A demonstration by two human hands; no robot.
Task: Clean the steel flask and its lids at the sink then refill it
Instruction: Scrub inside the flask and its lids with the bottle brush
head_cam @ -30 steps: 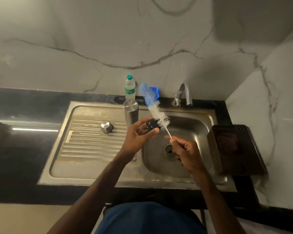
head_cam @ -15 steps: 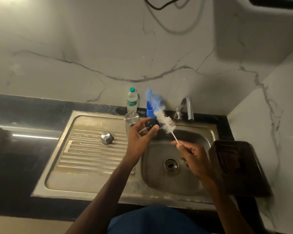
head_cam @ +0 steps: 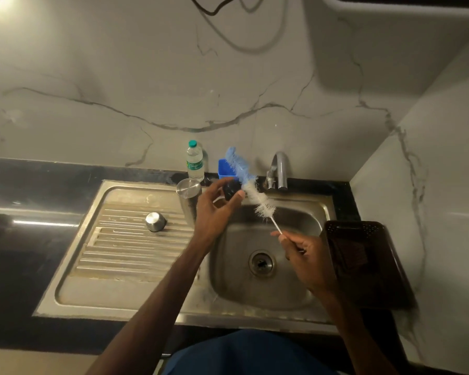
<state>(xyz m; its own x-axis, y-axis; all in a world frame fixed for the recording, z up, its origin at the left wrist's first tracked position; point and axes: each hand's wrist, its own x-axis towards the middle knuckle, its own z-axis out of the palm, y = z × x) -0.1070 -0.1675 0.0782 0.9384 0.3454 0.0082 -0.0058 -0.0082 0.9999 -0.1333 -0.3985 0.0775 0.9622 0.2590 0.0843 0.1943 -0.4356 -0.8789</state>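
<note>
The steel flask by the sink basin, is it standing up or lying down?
Upright: the cylindrical steel flask stands on the ribbed steel draining board, its round top facing up.

View: the head camera has tipped up; the sink (head_cam: 136, 301) sits lower in frame, and a black cable (head_cam: 214, 10) has come into sight at the top of the wall.
Left hand (head_cam: 214, 212): has lifted toward the back of the sink, carrying the black lid (head_cam: 231, 191) up level with the steel flask (head_cam: 189, 193) top.
Right hand (head_cam: 306, 253): has shifted from over the drain (head_cam: 261, 262) to its right, nearer the dark tray (head_cam: 363, 266).
Bottle brush (head_cam: 251, 190): has slid along the lid; the blue-white join, not the white bristles, now lies against it.
</note>
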